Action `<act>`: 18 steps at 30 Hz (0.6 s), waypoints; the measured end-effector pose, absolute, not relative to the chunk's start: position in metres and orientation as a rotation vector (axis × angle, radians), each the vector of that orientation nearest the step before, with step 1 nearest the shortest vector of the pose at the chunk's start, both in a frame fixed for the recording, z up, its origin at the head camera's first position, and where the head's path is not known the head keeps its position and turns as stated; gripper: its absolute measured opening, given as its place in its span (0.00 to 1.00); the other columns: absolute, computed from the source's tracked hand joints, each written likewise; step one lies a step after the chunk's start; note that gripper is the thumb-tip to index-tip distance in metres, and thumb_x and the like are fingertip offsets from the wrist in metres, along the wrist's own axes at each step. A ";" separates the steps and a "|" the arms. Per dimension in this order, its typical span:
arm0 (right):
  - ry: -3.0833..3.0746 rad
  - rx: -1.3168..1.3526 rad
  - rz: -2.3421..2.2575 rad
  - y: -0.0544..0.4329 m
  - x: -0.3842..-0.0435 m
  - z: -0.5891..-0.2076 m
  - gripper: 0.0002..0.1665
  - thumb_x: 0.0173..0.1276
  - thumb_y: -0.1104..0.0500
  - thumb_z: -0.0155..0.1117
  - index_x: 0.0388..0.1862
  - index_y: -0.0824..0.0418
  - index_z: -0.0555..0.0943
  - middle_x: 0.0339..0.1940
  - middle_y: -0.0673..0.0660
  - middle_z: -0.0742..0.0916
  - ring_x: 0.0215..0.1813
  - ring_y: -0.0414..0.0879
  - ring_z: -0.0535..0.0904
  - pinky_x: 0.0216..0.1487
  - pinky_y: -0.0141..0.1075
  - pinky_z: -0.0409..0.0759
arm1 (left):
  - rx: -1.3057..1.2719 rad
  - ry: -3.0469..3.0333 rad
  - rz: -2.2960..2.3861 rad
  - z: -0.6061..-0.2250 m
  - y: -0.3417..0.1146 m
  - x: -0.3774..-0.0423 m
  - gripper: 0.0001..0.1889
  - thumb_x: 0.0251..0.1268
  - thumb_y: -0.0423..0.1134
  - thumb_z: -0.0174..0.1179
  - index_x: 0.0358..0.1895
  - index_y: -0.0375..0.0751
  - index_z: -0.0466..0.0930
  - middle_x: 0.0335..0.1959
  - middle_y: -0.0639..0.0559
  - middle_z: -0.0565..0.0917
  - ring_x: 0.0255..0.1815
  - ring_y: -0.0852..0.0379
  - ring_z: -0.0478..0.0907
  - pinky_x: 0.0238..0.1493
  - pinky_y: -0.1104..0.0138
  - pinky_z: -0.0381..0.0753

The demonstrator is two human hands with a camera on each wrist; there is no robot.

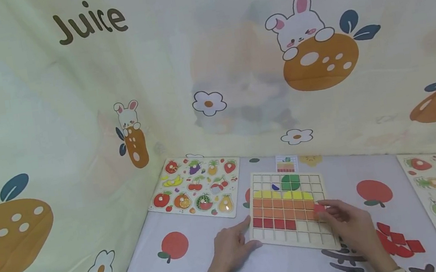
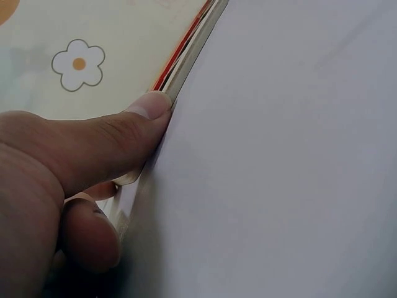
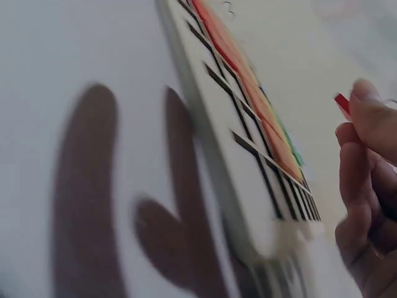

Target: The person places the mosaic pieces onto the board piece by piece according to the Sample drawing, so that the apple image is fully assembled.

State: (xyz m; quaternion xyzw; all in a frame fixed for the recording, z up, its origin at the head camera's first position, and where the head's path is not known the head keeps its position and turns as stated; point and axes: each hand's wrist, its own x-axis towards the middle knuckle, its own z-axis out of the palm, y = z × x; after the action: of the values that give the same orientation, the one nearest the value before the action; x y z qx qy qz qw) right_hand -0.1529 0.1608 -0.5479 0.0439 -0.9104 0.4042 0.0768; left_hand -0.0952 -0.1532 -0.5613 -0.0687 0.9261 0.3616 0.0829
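Observation:
A square wooden grid board (image 1: 307, 234) lies on the table, with rows of red, orange and yellow tiles and a rounded green patch near its top. At its lower left corner my left hand (image 1: 231, 247) holds the board, forefinger along the left side and thumb on the front edge. The thumb (image 2: 118, 139) presses the board's edge in the left wrist view. Between thumb and forefinger my right hand (image 1: 349, 222) pinches a small red tile (image 3: 342, 105), raised over the board's right side. A dark blue piece (image 1: 275, 187) sits left of the green patch.
Several loose red tiles (image 1: 398, 238) lie right of the board. A fruit puzzle board (image 1: 195, 217) stands at the back left, another fruit puzzle (image 1: 425, 194) at the right edge. Behind the grid is a small picture card (image 1: 286, 164). A printed curtain (image 1: 233, 61) hangs behind the table.

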 end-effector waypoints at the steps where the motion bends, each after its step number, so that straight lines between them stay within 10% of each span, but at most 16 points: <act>1: -2.736 0.185 1.199 0.159 -0.153 -0.549 0.25 0.63 0.48 0.82 0.57 0.54 0.90 0.33 0.52 0.92 0.31 0.35 0.82 0.32 0.25 0.78 | -0.204 2.766 1.080 -0.562 -0.153 -0.095 0.39 0.58 0.57 0.78 0.74 0.58 0.78 0.14 0.59 0.70 0.18 0.59 0.64 0.27 0.70 0.60; 18: -2.991 0.437 0.999 0.136 -0.153 -0.555 0.28 0.54 0.47 0.88 0.54 0.51 0.92 0.30 0.44 0.80 0.33 0.40 0.72 0.31 0.29 0.70 | -0.206 2.755 1.092 -0.560 -0.154 -0.096 0.39 0.59 0.57 0.78 0.75 0.58 0.77 0.14 0.59 0.70 0.17 0.59 0.64 0.27 0.70 0.60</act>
State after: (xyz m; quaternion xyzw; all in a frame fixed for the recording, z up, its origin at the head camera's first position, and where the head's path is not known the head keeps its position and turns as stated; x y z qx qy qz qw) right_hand -0.1527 0.1360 -0.5553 0.1371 -0.9394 0.3136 -0.0211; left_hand -0.0956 -0.1537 -0.5602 -0.0692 0.9239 0.3664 0.0854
